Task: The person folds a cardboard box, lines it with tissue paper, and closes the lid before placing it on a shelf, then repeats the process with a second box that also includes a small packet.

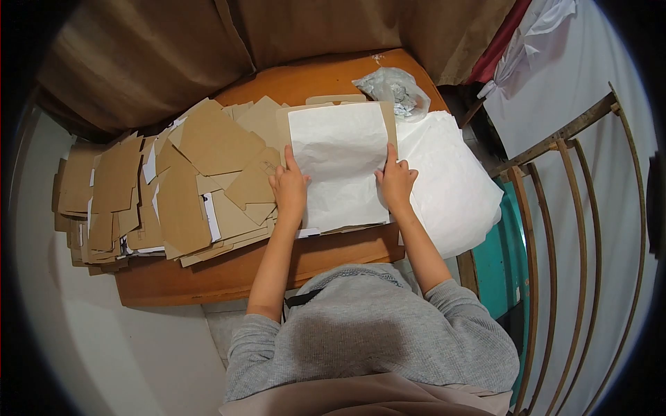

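Nearest you, at the bottom of the frame, is your grey knitted top [347,305] with a dark patch on its front. Beyond it, the orange-brown wooden tabletop [194,284] carries the papers and card.

Your left hand [288,191] lies along the left edge of the creased white paper sheet [338,139], index finger straight, thumb turned inward, the other fingers bent. Your right hand [397,184] mirrors it at the right edge. Both hands are partly spread, touching the sheet rather than closed around it.

The sheet lies at the centre of the frame over a flat brown cardboard piece [283,128], which shows past its top and side edges. The paper looks thin, light and soft, likely to wrinkle or tear if pulled; the card beneath looks stiffer and should bear firmer pressure. Flat fingers near the side edges suit the paper; the card is best held by its rim.

At the left of the frame spreads an uneven pile of cut brown cardboard [191,208], its loose pieces apt to slide. Right of centre sits a thick stack of white paper [451,187], and farther off, upper right of centre, a crumpled clear plastic bag [395,90].
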